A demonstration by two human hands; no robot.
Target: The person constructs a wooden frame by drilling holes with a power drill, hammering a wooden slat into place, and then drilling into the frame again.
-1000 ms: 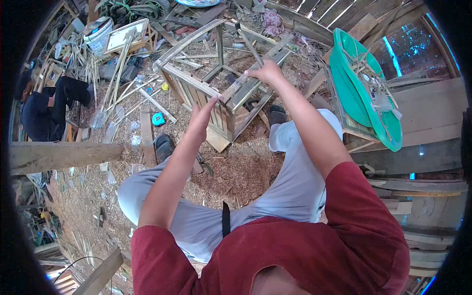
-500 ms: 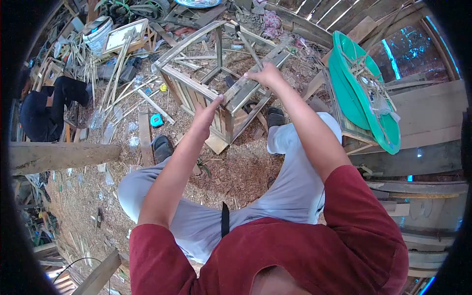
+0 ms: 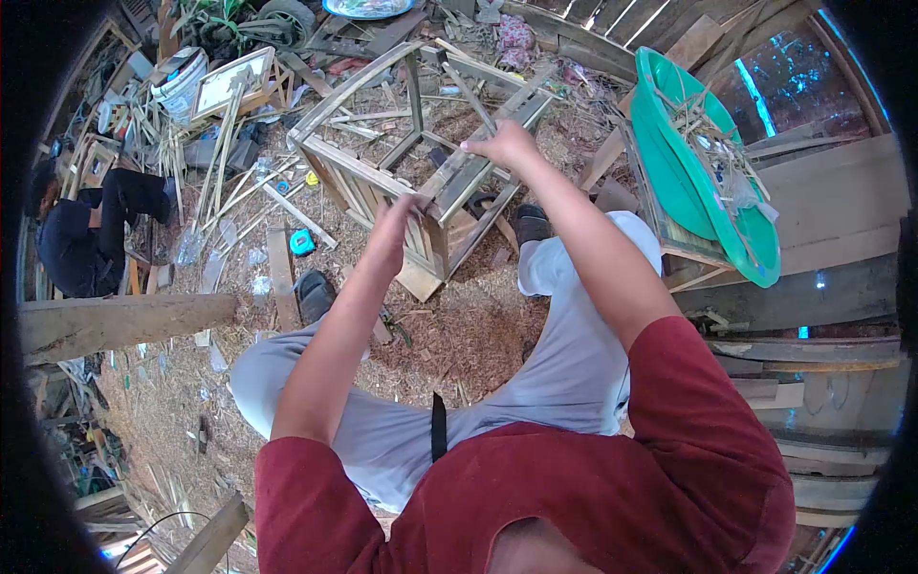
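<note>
A wooden frame (image 3: 368, 168), box-like with slatted sides, stands on the ground in front of my feet. My left hand (image 3: 390, 234) is at its near top corner, fingers bent together; whatever they pinch is too small to make out. My right hand (image 3: 507, 146) is closed around the wooden handle of a hammer (image 3: 470, 99), above the frame's right-hand top rail (image 3: 488, 143). The handle points away from me, and its far end overlaps the frame's back bars. The hammer's head is hard to make out there.
A turquoise tape measure (image 3: 302, 242) lies on the shavings left of the frame. Green plastic basins (image 3: 684, 163) holding scraps lean at right. Thin wood strips (image 3: 222, 158) and a white bucket (image 3: 180, 81) are at left. Another person (image 3: 81, 234) crouches at far left.
My left fingers have bent in at the frame's corner, where they were straighter before. The hammer has shifted slightly left and its head shows less clearly. The whole view has shifted a little.
</note>
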